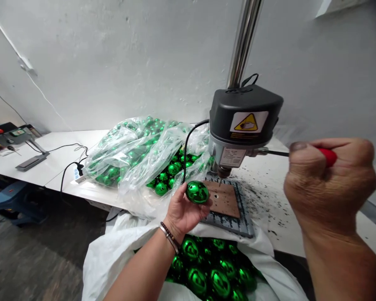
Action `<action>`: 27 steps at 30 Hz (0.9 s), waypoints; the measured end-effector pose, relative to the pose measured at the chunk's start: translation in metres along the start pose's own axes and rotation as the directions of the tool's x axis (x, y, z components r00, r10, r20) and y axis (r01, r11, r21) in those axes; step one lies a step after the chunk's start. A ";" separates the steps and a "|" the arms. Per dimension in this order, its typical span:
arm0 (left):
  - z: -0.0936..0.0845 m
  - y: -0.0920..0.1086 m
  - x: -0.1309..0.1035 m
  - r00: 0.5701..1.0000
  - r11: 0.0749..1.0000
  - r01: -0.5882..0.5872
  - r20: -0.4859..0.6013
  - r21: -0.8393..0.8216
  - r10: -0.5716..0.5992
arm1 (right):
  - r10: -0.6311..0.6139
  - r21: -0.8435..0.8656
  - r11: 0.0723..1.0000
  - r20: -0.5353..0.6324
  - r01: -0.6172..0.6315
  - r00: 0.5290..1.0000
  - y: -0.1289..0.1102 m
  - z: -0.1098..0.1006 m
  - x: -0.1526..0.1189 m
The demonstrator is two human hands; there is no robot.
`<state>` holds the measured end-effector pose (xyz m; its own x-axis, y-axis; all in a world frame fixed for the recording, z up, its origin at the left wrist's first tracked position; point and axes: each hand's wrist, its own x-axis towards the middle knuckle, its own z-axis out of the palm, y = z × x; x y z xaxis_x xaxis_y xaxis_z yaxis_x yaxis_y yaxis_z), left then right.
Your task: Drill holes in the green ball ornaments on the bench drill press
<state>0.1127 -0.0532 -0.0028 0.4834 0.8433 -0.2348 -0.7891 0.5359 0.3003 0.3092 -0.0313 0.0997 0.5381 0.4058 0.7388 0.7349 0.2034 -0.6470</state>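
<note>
A shiny green bauble point(197, 192) rests in the fingers of my left hand point(184, 211), which is closed around it just left of the drill bit. My right hand point(330, 184) is wrapped around the lever point(274, 153) of a bench drill press, and the lever's red knob point(328, 157) shows between the fingers. The drill press point(246, 121) has a dark motor housing with a yellow warning label. Its chuck point(224, 172) points down at a brown board point(227, 198) with a small hole, lying on the grey slotted base point(246, 225).
Clear plastic bags of green baubles point(134, 146) lie on the white table point(97, 140) against the wall. An open white sack point(113, 259) of larger baubles point(221, 282) sits below my hands. Dark shavings point(269, 205) litter the tabletop. Far left are another machine point(25, 140) and a blue stool point(14, 205).
</note>
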 end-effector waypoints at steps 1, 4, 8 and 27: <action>0.000 -0.003 0.000 1.000 1.000 0.000 0.014 -0.026 0.000 | -0.005 0.003 1.000 -0.004 0.005 1.000 0.000 0.000 0.000; -0.001 -0.012 0.000 0.999 0.996 0.042 0.029 -0.076 -0.040 | -0.036 0.042 0.998 -0.019 0.037 0.999 0.000 -0.001 -0.001; -0.004 -0.018 0.003 0.990 0.989 0.140 -0.027 -0.053 -0.141 | -0.076 0.066 0.995 -0.028 0.078 0.997 0.000 -0.001 -0.002; 0.002 0.009 0.033 0.954 0.616 -0.086 -0.114 0.783 0.279 | -0.108 0.146 0.984 0.066 0.098 0.992 0.001 -0.008 -0.007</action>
<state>0.1217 -0.0205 -0.0060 0.1977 0.9489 -0.2459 -0.2307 0.2888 0.9292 0.3097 -0.0405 0.0955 0.4265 0.4397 0.7904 0.7160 0.3698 -0.5921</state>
